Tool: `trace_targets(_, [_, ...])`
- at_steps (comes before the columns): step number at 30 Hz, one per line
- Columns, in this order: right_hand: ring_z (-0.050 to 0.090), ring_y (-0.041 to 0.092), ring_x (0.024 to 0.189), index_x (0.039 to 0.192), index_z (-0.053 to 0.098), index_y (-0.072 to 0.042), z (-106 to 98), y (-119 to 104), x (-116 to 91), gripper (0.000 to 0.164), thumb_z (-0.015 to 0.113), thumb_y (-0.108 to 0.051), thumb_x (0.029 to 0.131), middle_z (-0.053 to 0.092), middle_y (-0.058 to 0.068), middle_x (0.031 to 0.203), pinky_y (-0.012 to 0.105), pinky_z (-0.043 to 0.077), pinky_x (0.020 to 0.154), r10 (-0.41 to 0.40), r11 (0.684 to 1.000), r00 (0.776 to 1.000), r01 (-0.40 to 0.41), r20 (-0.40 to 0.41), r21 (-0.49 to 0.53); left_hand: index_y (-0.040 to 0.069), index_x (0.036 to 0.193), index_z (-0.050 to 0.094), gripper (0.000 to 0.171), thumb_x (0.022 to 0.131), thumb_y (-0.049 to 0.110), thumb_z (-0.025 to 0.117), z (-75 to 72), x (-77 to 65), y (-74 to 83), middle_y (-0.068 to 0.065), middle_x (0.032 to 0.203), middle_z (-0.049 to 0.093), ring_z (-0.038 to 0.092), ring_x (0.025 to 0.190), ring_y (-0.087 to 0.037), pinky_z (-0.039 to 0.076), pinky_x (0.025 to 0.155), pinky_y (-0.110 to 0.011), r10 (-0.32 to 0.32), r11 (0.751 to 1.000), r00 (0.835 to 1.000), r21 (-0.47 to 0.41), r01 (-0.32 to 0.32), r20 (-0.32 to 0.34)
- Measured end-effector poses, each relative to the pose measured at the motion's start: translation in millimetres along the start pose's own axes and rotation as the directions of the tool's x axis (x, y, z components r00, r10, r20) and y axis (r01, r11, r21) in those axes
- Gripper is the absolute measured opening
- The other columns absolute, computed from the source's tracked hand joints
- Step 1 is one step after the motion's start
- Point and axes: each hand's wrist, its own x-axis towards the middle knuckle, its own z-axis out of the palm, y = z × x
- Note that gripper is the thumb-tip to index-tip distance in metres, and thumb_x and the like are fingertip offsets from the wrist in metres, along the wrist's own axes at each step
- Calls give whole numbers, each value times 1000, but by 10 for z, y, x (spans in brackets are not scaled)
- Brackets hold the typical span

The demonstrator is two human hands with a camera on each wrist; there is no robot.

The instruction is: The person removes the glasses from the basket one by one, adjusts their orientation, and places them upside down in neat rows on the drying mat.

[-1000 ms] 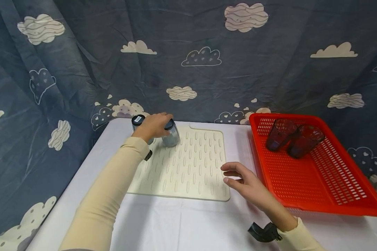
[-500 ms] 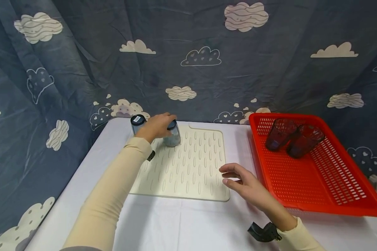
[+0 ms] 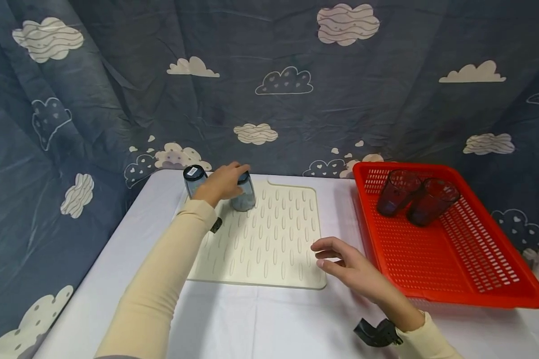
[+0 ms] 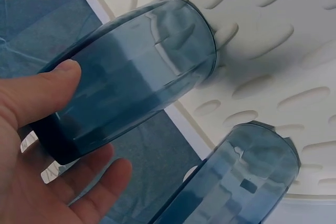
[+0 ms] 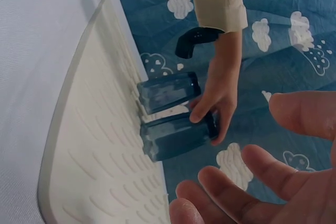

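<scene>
My left hand (image 3: pixel 224 183) holds an upside-down blue glass tumbler (image 3: pixel 246 195) by its base, its mouth down at the far left part of the cream ribbed drying mat (image 3: pixel 274 234). In the left wrist view the thumb lies along this tumbler (image 4: pixel 126 72), and some fingers show beyond its base. A second upside-down blue tumbler (image 3: pixel 194 178) stands just left of it, partly hidden by the hand; the left wrist view shows this other tumbler (image 4: pixel 236 177) too. My right hand (image 3: pixel 350 264) hovers by the mat's right edge, fingers loosely bent, nothing in it.
At the right stands a red perforated plastic basket (image 3: pixel 449 269) with two tumblers (image 3: pixel 433 202) leaning in its far left corner. A white cloth (image 3: pixel 233 319) covers the table. Behind hangs a dark curtain (image 3: pixel 386 99) with cloud prints.
My left hand has shifted slightly right, uncovering more of the left tumbler; the held tumbler stays almost in place. The head view has turned slightly right. The right hand hardly moves.
</scene>
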Motion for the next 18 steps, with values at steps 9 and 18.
trace_targets(9, [60, 42, 118, 125, 55, -3, 0, 0, -13, 31, 61, -14, 97, 58, 22, 129, 24, 53, 90, 25, 999, 999, -26, 30, 36, 23, 158, 27, 69, 97, 19, 61, 50, 30, -31, -11, 162, 29, 39, 142, -40, 43, 109, -54, -16, 1000, 1000, 7, 16, -12])
trace_targets(18, [63, 39, 114, 129, 53, 1, -57, -54, -96, 36, 61, -14, 97, 55, 27, 133, 21, 53, 86, 73, 997, 997, -74, 29, 30, 18, 160, 17, 75, 98, 22, 60, 16, 15, -24, -9, 166, 22, 50, 135, -36, 50, 97, -48, -14, 999, 1000, 29, 13, 22])
